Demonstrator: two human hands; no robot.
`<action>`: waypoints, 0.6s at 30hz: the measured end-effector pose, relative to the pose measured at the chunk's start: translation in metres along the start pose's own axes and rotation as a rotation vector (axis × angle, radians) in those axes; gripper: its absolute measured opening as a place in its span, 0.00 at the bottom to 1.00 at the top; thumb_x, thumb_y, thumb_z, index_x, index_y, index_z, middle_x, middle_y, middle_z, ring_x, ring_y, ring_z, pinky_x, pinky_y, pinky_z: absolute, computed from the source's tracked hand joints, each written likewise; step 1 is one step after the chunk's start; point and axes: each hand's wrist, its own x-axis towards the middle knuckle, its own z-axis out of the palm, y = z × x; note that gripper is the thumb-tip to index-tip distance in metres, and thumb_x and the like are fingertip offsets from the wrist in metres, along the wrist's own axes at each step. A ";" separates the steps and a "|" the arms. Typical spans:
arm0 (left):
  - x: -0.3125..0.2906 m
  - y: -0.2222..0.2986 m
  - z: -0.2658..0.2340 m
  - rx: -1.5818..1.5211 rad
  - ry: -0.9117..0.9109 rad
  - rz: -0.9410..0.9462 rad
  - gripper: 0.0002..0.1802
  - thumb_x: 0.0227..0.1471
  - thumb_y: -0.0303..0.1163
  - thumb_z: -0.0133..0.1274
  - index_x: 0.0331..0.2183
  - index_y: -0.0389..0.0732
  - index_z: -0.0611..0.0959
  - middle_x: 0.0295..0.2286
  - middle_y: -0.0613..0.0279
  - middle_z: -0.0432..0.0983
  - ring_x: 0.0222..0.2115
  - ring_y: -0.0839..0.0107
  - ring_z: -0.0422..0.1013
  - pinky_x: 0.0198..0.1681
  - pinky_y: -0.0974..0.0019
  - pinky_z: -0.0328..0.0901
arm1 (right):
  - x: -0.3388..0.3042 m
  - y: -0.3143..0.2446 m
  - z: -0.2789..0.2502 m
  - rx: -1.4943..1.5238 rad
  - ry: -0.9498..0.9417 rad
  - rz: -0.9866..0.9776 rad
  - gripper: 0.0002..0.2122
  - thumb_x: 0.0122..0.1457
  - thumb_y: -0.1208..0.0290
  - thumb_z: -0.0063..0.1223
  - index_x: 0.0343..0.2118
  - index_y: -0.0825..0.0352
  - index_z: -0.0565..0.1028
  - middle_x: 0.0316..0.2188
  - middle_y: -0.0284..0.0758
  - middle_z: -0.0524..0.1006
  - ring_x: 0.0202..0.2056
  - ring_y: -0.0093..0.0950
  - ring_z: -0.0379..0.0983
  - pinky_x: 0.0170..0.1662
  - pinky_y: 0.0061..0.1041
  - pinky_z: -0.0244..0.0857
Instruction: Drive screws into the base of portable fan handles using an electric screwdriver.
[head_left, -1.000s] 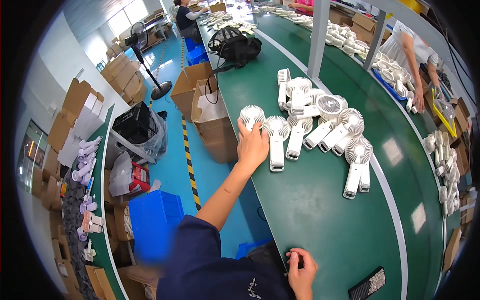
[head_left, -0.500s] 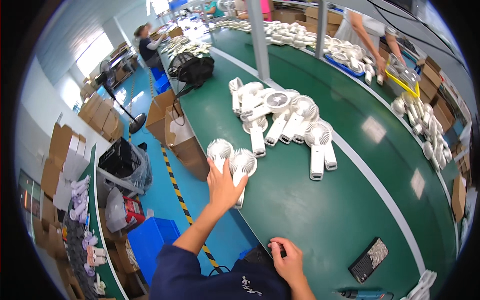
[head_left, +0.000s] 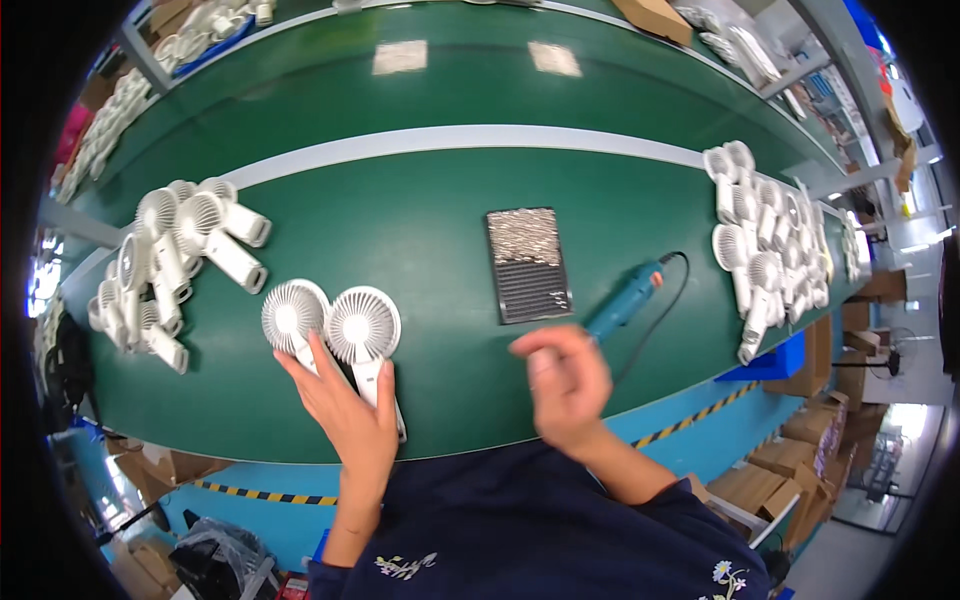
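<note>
Two white handheld fans lie side by side on the green table, the left fan (head_left: 292,314) and the right fan (head_left: 363,325), with round grilles pointing away from me. My left hand (head_left: 345,410) is closed over their handles, fingers on one and thumb against the other. My right hand (head_left: 570,385) hovers at the table's near side with bent fingers, smeared by motion; whether anything is in it I cannot make out. Just beyond it lies a teal electric screwdriver (head_left: 624,303) with a black cord. A black slotted tray (head_left: 532,292) holds many small silver pieces, probably screws.
White fans are heaped at the left (head_left: 160,250), and another pile of fans (head_left: 765,245) stands at the right end. A pale strip (head_left: 480,138) runs across the table (head_left: 440,220). A blue bin (head_left: 775,362) sits below the right edge.
My view has swung to the right, toward the tray and screwdriver. The two fans under my left hand now lie over the table, away from its edge. My right hand has moved out near the screwdriver.
</note>
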 end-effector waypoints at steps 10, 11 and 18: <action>0.036 0.064 0.040 0.065 -0.164 0.362 0.40 0.55 0.46 0.53 0.63 0.40 0.59 0.64 0.36 0.38 0.64 0.36 0.35 0.61 0.31 0.34 | 0.006 0.016 -0.092 -0.908 0.010 0.856 0.29 0.53 0.40 0.55 0.30 0.72 0.76 0.16 0.39 0.76 0.22 0.39 0.76 0.30 0.35 0.68; 0.042 0.066 0.038 0.065 -0.174 0.372 0.40 0.55 0.46 0.53 0.63 0.40 0.59 0.64 0.36 0.38 0.64 0.36 0.35 0.61 0.31 0.34 | 0.007 0.016 -0.092 -0.896 -0.001 0.854 0.30 0.53 0.41 0.56 0.30 0.72 0.75 0.16 0.39 0.76 0.22 0.39 0.76 0.30 0.35 0.68; 0.074 0.052 0.016 0.103 -0.469 0.800 0.45 0.45 0.55 0.58 0.60 0.45 0.66 0.63 0.50 0.50 0.65 0.47 0.44 0.64 0.38 0.34 | -0.019 0.044 -0.098 -0.051 0.341 0.830 0.15 0.57 0.61 0.55 0.33 0.72 0.74 0.19 0.30 0.74 0.24 0.20 0.73 0.29 0.22 0.65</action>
